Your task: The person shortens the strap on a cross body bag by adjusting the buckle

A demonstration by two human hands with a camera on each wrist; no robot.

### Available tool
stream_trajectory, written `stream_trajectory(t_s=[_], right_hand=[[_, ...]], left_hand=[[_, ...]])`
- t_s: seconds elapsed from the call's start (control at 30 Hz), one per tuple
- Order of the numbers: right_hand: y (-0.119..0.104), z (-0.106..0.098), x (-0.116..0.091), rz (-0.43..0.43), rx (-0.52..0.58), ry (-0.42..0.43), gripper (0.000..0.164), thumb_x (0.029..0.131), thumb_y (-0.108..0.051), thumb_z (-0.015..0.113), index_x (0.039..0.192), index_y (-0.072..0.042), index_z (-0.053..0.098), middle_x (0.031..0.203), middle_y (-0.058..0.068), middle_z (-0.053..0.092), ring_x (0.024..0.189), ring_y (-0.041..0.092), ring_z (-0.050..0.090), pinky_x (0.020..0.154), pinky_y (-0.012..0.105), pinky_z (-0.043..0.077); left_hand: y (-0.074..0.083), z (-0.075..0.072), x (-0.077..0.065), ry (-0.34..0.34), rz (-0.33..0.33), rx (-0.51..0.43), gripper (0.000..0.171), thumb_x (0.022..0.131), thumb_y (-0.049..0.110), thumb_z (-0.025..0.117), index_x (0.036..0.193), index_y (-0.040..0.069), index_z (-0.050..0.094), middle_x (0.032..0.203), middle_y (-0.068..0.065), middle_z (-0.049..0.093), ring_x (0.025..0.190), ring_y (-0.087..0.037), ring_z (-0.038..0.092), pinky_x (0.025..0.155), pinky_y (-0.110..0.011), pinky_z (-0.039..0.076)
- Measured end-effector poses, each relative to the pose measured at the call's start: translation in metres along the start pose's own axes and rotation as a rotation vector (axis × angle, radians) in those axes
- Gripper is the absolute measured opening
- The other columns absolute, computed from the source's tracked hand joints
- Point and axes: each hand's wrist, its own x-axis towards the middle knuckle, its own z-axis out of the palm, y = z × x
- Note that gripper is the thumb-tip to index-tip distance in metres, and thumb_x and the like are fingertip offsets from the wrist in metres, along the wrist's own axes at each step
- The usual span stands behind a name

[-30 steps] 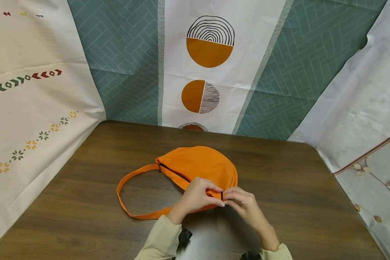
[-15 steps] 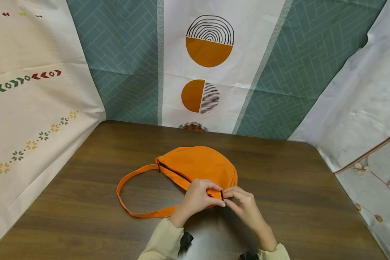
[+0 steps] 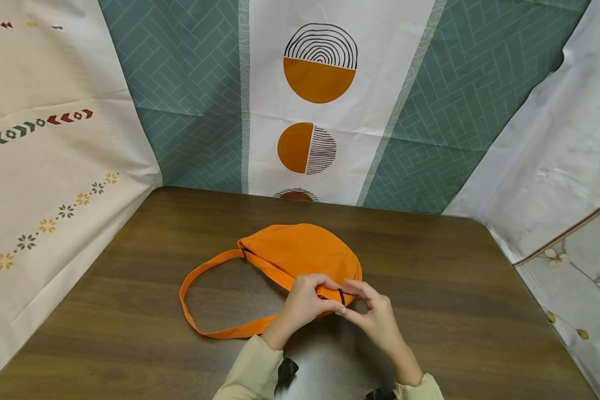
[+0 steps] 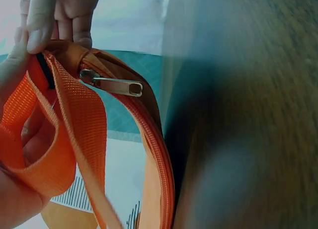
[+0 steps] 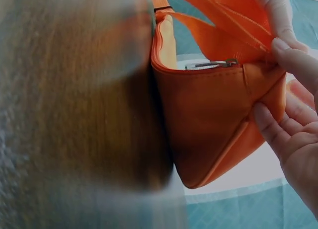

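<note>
An orange crescent-shaped shoulder bag (image 3: 302,247) rests on the table, its strap (image 3: 186,294) looping out to the left. My left hand (image 3: 302,305) pinches the strap's right end beside a black buckle (image 3: 342,296). In the left wrist view a fold of webbing (image 4: 54,167) loops near that hand. My right hand (image 3: 377,316) pinches the bag's right corner and the strap end at the buckle, fingertips almost meeting the left hand's. A metal zipper pull (image 4: 119,86) hangs from the zipper (image 4: 156,149) close by; the right wrist view shows the bag's side panel (image 5: 203,110).
The brown wooden table (image 3: 145,344) extends around the bag. A green and white patterned cloth (image 3: 190,111) hangs behind it, with white printed cloths (image 3: 55,183) at the left and right sides. Black bands (image 3: 286,372) sit at both wrists.
My right hand's fingers have shifted up and left over the bag's corner, and the buckle has tilted. The bag's right end has moved slightly left. My left hand keeps its grip.
</note>
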Motion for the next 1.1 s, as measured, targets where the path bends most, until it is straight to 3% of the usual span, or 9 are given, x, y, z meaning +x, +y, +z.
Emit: stream_trajectory(t_s=[0.07, 0.23, 0.47, 0.63, 0.83, 0.93, 1.1], right_hand=[[0.0, 0.0, 0.001, 0.01, 0.005, -0.002, 0.047, 0.06, 0.015, 0.074, 0.104, 0.012, 0.058, 0.096, 0.02, 0.063, 0.086, 0.023, 0.061, 0.074, 0.023, 0.047], [-0.001, 0.0, 0.002, 0.021, 0.012, -0.01, 0.037, 0.063, 0.012, 0.074, 0.098, 0.009, 0.064, 0.096, 0.018, 0.064, 0.09, 0.023, 0.06, 0.082, 0.02, 0.043], [0.0, 0.0, 0.003, 0.011, 0.001, -0.034, 0.037, 0.065, 0.011, 0.073, 0.1, 0.006, 0.065, 0.1, 0.016, 0.063, 0.095, 0.022, 0.058, 0.084, 0.021, 0.042], [0.001, 0.0, 0.003, 0.001, -0.015, -0.019, 0.032, 0.062, 0.011, 0.074, 0.093, 0.007, 0.067, 0.096, 0.017, 0.064, 0.091, 0.025, 0.06, 0.082, 0.019, 0.042], [0.003, -0.001, 0.003, 0.018, -0.009, 0.004, 0.032, 0.061, 0.01, 0.075, 0.091, 0.005, 0.068, 0.093, 0.017, 0.065, 0.091, 0.02, 0.06, 0.08, 0.019, 0.043], [0.004, -0.002, 0.002, 0.059, 0.015, 0.007, 0.031, 0.062, 0.01, 0.075, 0.091, 0.005, 0.068, 0.094, 0.017, 0.065, 0.095, 0.017, 0.06, 0.082, 0.021, 0.043], [0.009, -0.001, 0.0, 0.057, 0.082, 0.029, 0.033, 0.06, 0.017, 0.072, 0.092, 0.009, 0.065, 0.094, 0.021, 0.063, 0.096, 0.015, 0.059, 0.08, 0.021, 0.044]], left_hand=[[-0.001, 0.0, 0.0, 0.003, -0.018, -0.008, 0.028, 0.064, 0.018, 0.08, 0.085, 0.005, 0.068, 0.083, -0.004, 0.066, 0.068, -0.009, 0.055, 0.06, -0.02, 0.045], [-0.004, -0.001, 0.001, 0.018, 0.005, 0.001, 0.03, 0.062, 0.02, 0.082, 0.083, 0.005, 0.067, 0.081, -0.004, 0.065, 0.065, -0.009, 0.053, 0.058, -0.02, 0.044], [-0.004, -0.004, 0.001, -0.004, 0.024, -0.012, 0.029, 0.062, 0.02, 0.081, 0.081, 0.006, 0.066, 0.08, -0.001, 0.064, 0.066, -0.008, 0.053, 0.06, -0.021, 0.045], [-0.006, -0.01, -0.001, -0.048, -0.019, -0.052, 0.042, 0.062, 0.019, 0.081, 0.091, 0.003, 0.055, 0.086, -0.003, 0.062, 0.077, -0.013, 0.057, 0.069, -0.025, 0.047], [-0.012, -0.021, -0.006, -0.096, -0.081, -0.006, 0.052, 0.061, 0.022, 0.082, 0.097, 0.005, 0.048, 0.097, -0.006, 0.06, 0.087, -0.019, 0.056, 0.078, -0.031, 0.045], [-0.015, -0.026, -0.008, -0.11, -0.094, 0.005, 0.051, 0.061, 0.019, 0.082, 0.098, 0.005, 0.05, 0.095, -0.006, 0.061, 0.08, -0.017, 0.055, 0.073, -0.028, 0.046], [-0.019, -0.033, -0.011, -0.113, -0.091, 0.024, 0.053, 0.059, 0.016, 0.084, 0.098, 0.006, 0.052, 0.09, -0.003, 0.06, 0.072, -0.013, 0.05, 0.063, -0.024, 0.044]])
